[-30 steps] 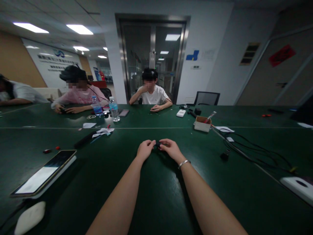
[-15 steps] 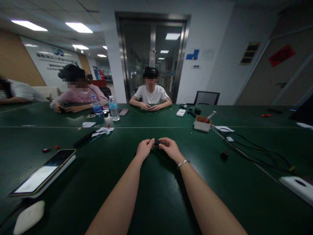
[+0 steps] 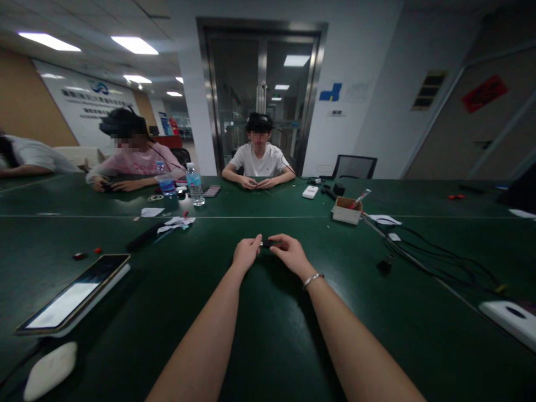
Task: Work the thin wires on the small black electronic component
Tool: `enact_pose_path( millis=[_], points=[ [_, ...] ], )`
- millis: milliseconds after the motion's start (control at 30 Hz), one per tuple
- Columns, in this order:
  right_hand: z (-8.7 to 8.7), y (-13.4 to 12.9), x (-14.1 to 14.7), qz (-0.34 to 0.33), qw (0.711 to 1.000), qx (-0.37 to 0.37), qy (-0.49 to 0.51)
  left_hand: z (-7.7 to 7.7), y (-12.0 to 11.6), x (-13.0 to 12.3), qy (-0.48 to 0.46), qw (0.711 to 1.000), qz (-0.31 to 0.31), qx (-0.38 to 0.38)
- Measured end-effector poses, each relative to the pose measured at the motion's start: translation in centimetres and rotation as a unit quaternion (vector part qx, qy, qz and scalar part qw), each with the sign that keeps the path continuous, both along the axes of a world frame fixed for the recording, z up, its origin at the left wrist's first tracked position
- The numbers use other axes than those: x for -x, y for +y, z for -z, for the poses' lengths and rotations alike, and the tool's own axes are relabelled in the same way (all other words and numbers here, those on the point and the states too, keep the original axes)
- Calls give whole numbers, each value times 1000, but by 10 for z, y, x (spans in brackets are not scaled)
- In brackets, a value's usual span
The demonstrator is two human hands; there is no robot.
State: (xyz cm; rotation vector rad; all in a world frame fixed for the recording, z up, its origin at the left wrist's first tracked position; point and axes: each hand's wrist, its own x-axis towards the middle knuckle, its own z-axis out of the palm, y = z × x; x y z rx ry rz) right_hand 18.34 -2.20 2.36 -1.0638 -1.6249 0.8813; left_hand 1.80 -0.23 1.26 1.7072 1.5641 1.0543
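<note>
Both hands are over the middle of the green table (image 3: 268,335), with their fingertips close together. Between them is a small black stick (image 3: 266,244) with a bright tip at its left end, which looks like a USB stick. My right hand (image 3: 290,254) pinches its black body between thumb and fingers. At the bright end, my left hand (image 3: 247,252) is closed, thumb against the curled fingers. The fingers hide part of the stick, and whether the left ones also cover a second small piece I cannot tell.
A phone (image 3: 75,293) rests tilted on a white block at left, near a pale rounded object (image 3: 51,369). Further off are water bottles (image 3: 195,187), a small box (image 3: 347,211) and black cables (image 3: 444,254). Several people wearing headsets sit across the table.
My fingertips have drawn slightly apart, the left ones moving a little left. The bright tip of the stick now shows between them.
</note>
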Motion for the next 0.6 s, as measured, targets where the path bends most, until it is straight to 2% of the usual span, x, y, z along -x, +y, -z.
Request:
enact_pose_path(
  millis=[133,333,600],
  points=[
    [1,1,-2,-13,1000,-3,12,-2,-2,0,18,1000,7,-3],
    [9,7,-4,3,999,29,24,-2,-4,-2,34,999,8,-35],
    [23,15,-7,-6,993,74,91,3,1,-2,17,999,48,-19]
  ],
)
